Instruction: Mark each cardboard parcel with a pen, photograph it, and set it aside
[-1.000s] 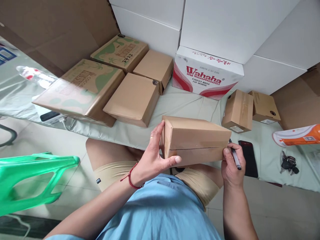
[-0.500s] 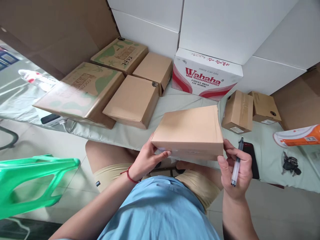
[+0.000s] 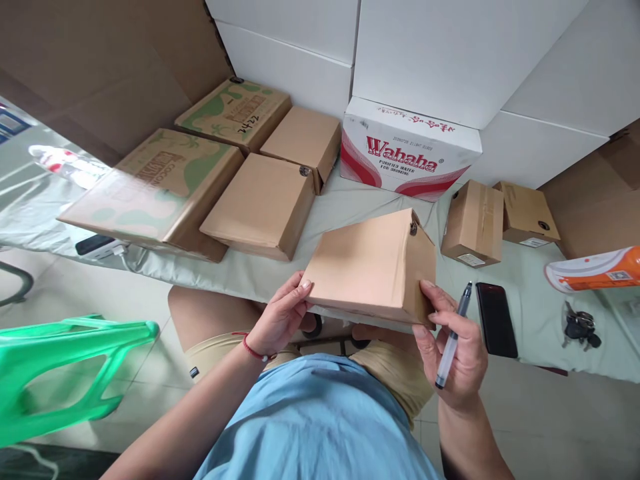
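Observation:
A plain brown cardboard box (image 3: 365,260) is held up, tilted, at the table's front edge. My left hand (image 3: 285,310) grips its left corner, thumb on the top face and the other fingers partly hidden beneath. At the opposite end, my right hand (image 3: 457,347) pinches the lower right corner. A pen (image 3: 454,337) with a dark tip also rests in that right hand, slanting across the fingers. One dark round spot marks the box's upper right edge.
Several brown boxes (image 3: 260,203) stand on the left of the cloth-covered table (image 3: 330,213). Behind is a Wahaba-style printed white carton (image 3: 410,153). Two small boxes (image 3: 473,223), a phone (image 3: 497,320), keys (image 3: 580,325) and an orange-white packet (image 3: 595,270) lie right. A green stool (image 3: 75,373) stands left.
The box has turned in my hands, so its right end face with the dark spot now shows. My right hand and the pen have shifted left, uncovering the phone.

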`<control>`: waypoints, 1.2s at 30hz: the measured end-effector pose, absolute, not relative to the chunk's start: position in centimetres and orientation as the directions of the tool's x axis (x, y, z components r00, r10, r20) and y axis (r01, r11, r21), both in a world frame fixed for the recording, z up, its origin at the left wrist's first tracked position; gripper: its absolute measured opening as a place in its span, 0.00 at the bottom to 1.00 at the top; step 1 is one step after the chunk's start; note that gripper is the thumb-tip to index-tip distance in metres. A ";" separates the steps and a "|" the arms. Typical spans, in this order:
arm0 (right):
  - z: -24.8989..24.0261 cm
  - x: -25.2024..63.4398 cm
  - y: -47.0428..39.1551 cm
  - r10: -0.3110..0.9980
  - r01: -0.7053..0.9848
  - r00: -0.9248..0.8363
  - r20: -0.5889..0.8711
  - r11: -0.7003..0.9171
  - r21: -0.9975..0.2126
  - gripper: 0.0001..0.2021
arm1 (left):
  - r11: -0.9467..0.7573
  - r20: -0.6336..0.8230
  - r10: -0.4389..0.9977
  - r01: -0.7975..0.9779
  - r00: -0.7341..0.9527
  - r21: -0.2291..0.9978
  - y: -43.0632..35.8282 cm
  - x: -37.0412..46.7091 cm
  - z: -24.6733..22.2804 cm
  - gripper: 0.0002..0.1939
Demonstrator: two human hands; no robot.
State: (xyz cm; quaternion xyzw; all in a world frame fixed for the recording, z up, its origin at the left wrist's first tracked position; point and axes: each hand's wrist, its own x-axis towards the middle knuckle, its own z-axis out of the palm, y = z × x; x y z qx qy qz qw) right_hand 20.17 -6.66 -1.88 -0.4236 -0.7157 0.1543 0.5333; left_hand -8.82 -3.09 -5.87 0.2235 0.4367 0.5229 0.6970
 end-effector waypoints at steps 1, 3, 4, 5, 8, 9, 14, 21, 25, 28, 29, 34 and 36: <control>-1.7 20.1 -6.7 0.761 0.451 -0.088 0.643 0.606 -0.656 0.21 | 0.360 -0.374 0.923 -0.543 0.089 0.759 -3.2 -8.7 -6.0 0.22; -1.1 20.1 -6.8 0.736 0.477 -0.133 0.664 0.635 -0.608 0.22 | 0.383 -0.374 0.918 -0.551 0.136 0.741 -3.5 -8.3 -6.4 0.24; -0.6 20.1 -6.9 0.721 0.492 -0.158 0.674 0.650 -0.580 0.22 | 0.403 -0.377 0.911 -0.549 0.165 0.732 -3.8 -8.1 -6.7 0.24; -0.1 20.1 -7.1 0.705 0.507 -0.180 0.686 0.664 -0.549 0.21 | 0.424 -0.383 0.903 -0.544 0.195 0.724 -4.1 -7.7 -7.0 0.26; 1.5 20.4 -7.4 0.653 0.537 -0.219 0.725 0.701 -0.469 0.19 | 0.486 -0.394 0.874 -0.491 0.285 0.723 -5.0 -6.8 -8.1 0.30; 2.0 20.5 -7.4 0.639 0.542 -0.235 0.732 0.711 -0.447 0.18 | 0.499 -0.392 0.864 -0.434 0.316 0.750 -5.2 -6.7 -8.5 0.30; 2.6 20.5 -6.6 0.642 0.536 -0.432 0.634 0.748 -0.392 0.17 | 0.143 -0.215 0.941 0.269 0.262 0.952 -5.8 -6.7 -8.3 0.20; 2.3 20.0 -6.3 0.658 0.525 -0.436 0.614 0.740 -0.421 0.16 | -0.681 0.755 0.645 0.536 0.115 0.500 -5.9 -6.7 -1.3 0.28; 3.0 20.5 -6.1 0.700 0.458 -0.404 0.589 0.712 -0.532 0.07 | -0.850 0.752 0.493 0.425 0.437 0.310 -4.2 -5.6 0.6 0.30; 4.4 20.8 -5.3 0.786 0.278 -0.195 0.586 0.618 -0.736 0.21 | -0.847 0.685 0.516 0.429 0.514 0.315 -3.2 -4.5 -0.2 0.22; 5.1 20.8 -4.8 0.814 0.187 -0.125 0.568 0.581 -0.792 0.26 | -0.840 0.693 0.525 0.435 0.495 0.325 -3.0 -4.3 -0.7 0.22; 8.4 20.1 -0.8 0.907 0.014 -0.028 0.419 0.420 -0.908 0.25 | -0.832 0.744 0.536 0.397 0.399 0.387 -3.1 -3.5 -2.8 0.29; 9.2 19.0 1.4 0.937 0.030 -0.064 0.345 0.347 -0.937 0.24 | -0.817 0.729 0.571 0.348 0.377 0.460 -3.1 -3.3 -3.8 0.28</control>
